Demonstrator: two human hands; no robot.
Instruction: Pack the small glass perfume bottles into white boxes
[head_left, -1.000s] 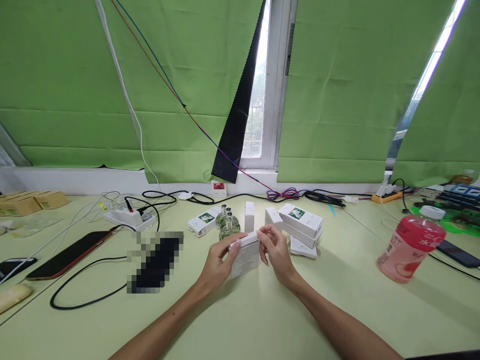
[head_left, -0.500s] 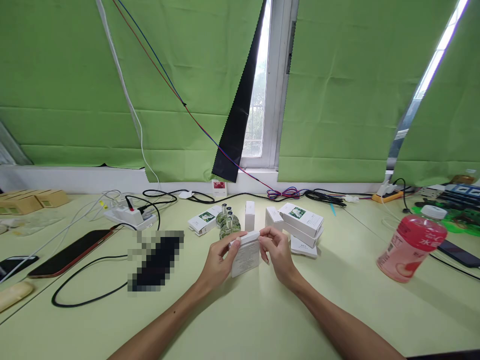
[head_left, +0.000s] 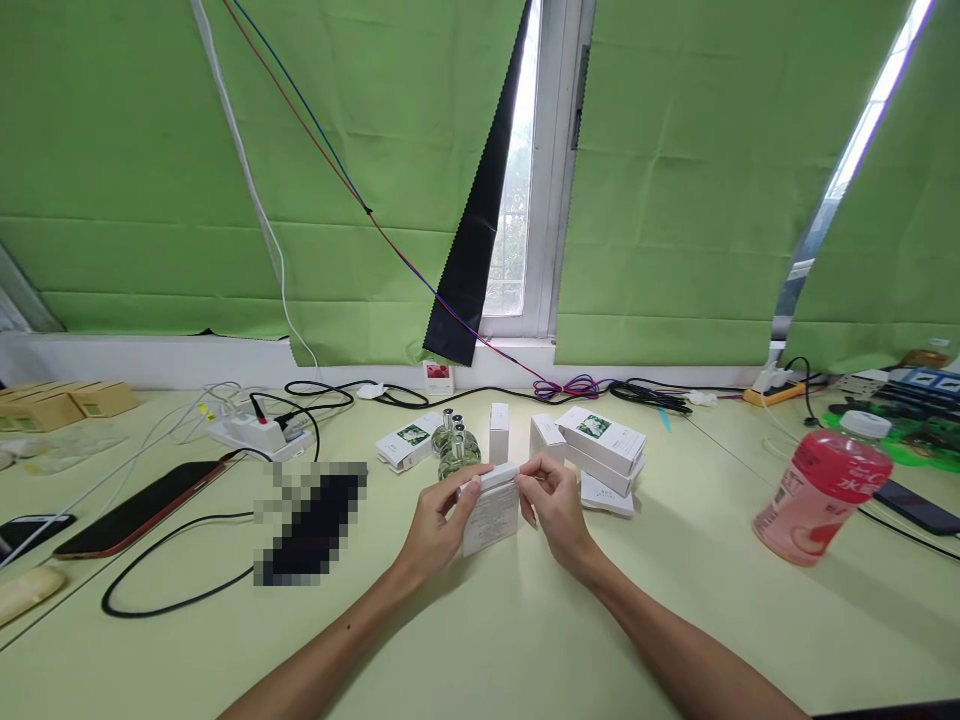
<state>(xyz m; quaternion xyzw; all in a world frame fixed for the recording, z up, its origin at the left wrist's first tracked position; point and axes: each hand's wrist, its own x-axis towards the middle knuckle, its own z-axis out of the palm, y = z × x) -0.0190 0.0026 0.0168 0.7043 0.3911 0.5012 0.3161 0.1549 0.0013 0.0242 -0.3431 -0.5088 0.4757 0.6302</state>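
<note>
A small white carton [head_left: 491,517] with fine print on its near face is held tilted above the table. My left hand [head_left: 439,515] is closed round its left side, thumb on the printed face and fingers along the top. At the carton's upper right corner, my right hand [head_left: 553,500] pinches the edge with thumb and fingertips. Just behind stand several round glass bottles [head_left: 459,450] with silver tops. Another white carton [head_left: 499,433] stands upright at the back, and a flatter one with a flower picture [head_left: 409,441] lies to the left.
On the right are stacked white boxes [head_left: 604,445] and a pink drink bottle [head_left: 823,490]. Leftward lie a phone [head_left: 142,508], a power strip [head_left: 259,435] and looped black cable [head_left: 120,608]. Cables run along the wall, with brown boxes [head_left: 64,403] at far left.
My right fingers have shifted slightly at the carton's upper right corner. The left hand keeps its hold, and the other things stay where they were.
</note>
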